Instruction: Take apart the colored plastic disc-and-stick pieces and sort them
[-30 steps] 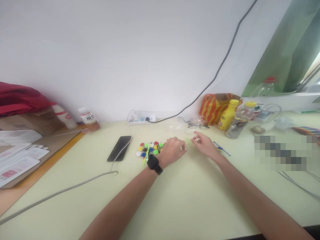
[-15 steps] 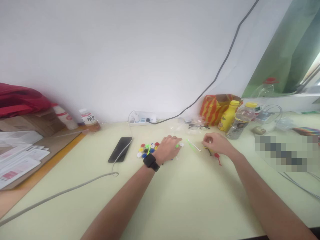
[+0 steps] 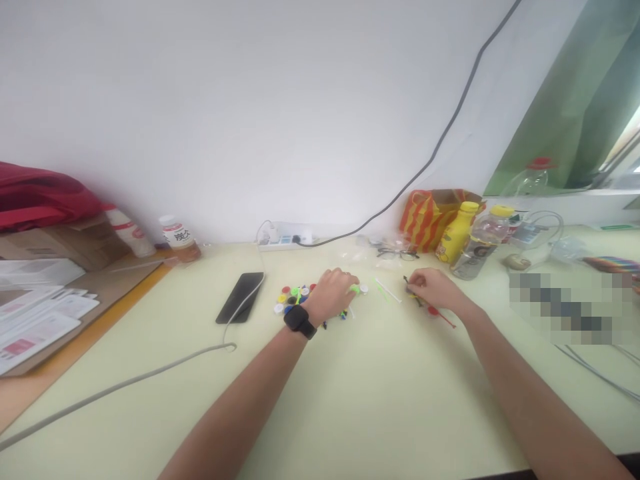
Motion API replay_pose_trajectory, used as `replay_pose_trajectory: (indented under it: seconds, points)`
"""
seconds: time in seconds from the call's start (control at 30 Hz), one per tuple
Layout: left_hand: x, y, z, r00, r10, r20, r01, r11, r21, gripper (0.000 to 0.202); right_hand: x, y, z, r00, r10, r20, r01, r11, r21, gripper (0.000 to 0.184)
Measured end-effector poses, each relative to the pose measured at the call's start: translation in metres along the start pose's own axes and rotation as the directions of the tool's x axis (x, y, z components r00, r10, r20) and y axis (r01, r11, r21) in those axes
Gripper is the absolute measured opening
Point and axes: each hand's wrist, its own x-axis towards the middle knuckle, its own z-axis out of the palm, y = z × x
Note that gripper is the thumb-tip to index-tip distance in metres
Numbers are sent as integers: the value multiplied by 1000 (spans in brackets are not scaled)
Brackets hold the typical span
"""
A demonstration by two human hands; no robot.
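Observation:
My left hand [image 3: 333,293], with a black watch [image 3: 300,321] on its wrist, reaches over a cluster of small coloured plastic discs [image 3: 283,299]. Its fingers stretch forward and bend slightly, with the fingertips by a green disc [image 3: 355,289]; a white disc [image 3: 364,289] is just beyond them. The palm hides part of the cluster. My right hand [image 3: 434,288] pinches a small dark stick-like piece [image 3: 405,279] between thumb and fingertips. Below it lie a red piece with a thin stem [image 3: 447,320] and a dark and yellow piece [image 3: 416,300]. Between the hands rest thin white and green sticks [image 3: 389,291].
A phone [image 3: 240,298] with a grey cable [image 3: 150,371] lies left of the discs. Behind stand a power strip [image 3: 285,241], glasses [image 3: 397,254], a striped bag [image 3: 420,217], a yellow bottle [image 3: 456,233] and a clear bottle [image 3: 480,247]. Papers [image 3: 45,327] are at far left.
My right hand now shows a dark stick-like piece standing up at its fingertips. The red piece's stem has swung to the right. My left hand has shifted slightly left, its fingers drawn in a little.

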Motion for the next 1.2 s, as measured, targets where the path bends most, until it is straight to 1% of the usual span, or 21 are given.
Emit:
replay_pose_trajectory:
  seconds: [0.07,0.17,0.23,0.27,0.3,0.37,0.43,0.5,0.57,0.67,0.7,0.77,0.8,0.83,0.87,0.9,0.97,1.1,1.13,1.2]
  points:
    - [0,-1,-6,999,-9,-36,8,1000,-29,24,2,-3,1,998,-7,-58,9,999,40,10]
    - [0,1,-15,997,-32,-64,24,992,-127,24,3,-14,3,977,-38,-208,63,992,113,14]
    - [1,4,-20,996,-20,-83,1,976,-219,27,1,-26,8,951,-35,-307,94,979,180,18]
    - [2,7,-21,995,-3,-99,-23,964,-266,28,-1,-34,11,943,-29,-333,109,968,225,20]
    - [2,9,-22,993,16,-121,-53,949,-310,31,-4,-43,15,943,-32,-332,130,953,275,21]
    - [3,15,-22,985,53,-167,-113,920,-375,37,-10,-61,23,957,-84,-278,194,897,397,22]
    - [4,21,-21,976,77,-203,-156,900,-408,44,-17,-78,30,967,-158,-200,244,799,549,23]
    - [5,25,-19,973,92,-213,-176,890,-420,43,-23,-92,35,969,-208,-132,241,692,680,25]
    - [6,27,-18,973,88,-214,-174,889,-424,33,-28,-101,37,971,-224,-89,213,626,751,27]
    - [7,28,-18,975,63,-212,-153,885,-440,17,-30,-105,36,982,-185,-47,148,584,798,29]
    - [7,28,-19,976,53,-211,-146,878,-456,16,-30,-105,35,988,-154,-29,110,553,826,29]
    - [7,28,-20,978,36,-207,-139,851,-506,19,-29,-103,34,995,-96,25,22,454,891,27]
    - [7,28,-21,978,32,-206,-139,836,-531,22,-29,-102,33,995,-87,56,-16,407,913,27]
    - [7,27,-21,978,33,-204,-142,823,-549,26,-29,-102,32,992,-96,85,-43,378,925,26]
    - [7,27,-21,979,42,-200,-149,816,-559,28,-29,-102,32,987,-119,108,-56,372,926,26]
    - [7,27,-21,980,56,-193,-157,811,-563,28,-29,-101,31,981,-148,126,-60,385,921,26]
    - [7,25,-21,982,79,-174,-165,808,-566,22,-29,-102,30,970,-192,150,-57,419,906,26]
    - [7,23,-21,988,92,-127,-150,788,-598,15,-30,-103,29,962,-217,169,-52,461,886,15]
    - [6,23,-21,989,95,-115,-146,785,-603,14,-31,-103,30,960,-223,172,-44,485,874,12]
    - [6,22,-20,990,107,-87,-138,782,-608,11,-32,-103,31,957,-225,182,-22,571,820,9]
